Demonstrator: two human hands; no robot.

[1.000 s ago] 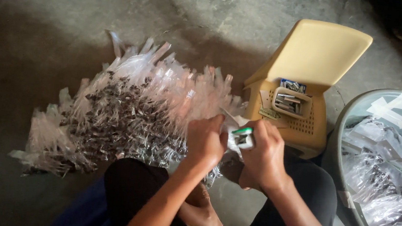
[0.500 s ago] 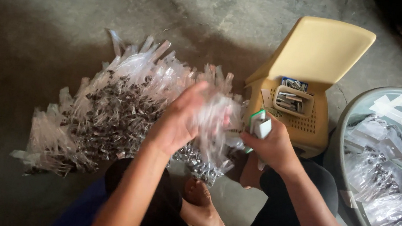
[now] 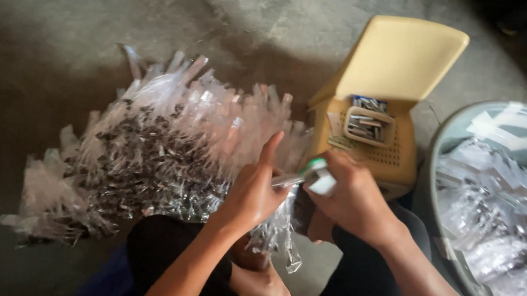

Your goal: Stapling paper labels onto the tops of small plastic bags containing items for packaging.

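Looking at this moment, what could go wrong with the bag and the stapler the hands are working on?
The left hand pinches the clear bag right beside the small stapler in the right hand, so a fingertip could get nipped. The filled bag hangs below the grip and might slip or spill onto the floor.

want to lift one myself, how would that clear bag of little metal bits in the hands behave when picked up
The clear bag hangs limp below the left hand, so it is probably floppy. Its dark metal pieces sag to the bottom, so it likely feels heavy for its size. The glossy film may be slippery; the right hand grips near its top.
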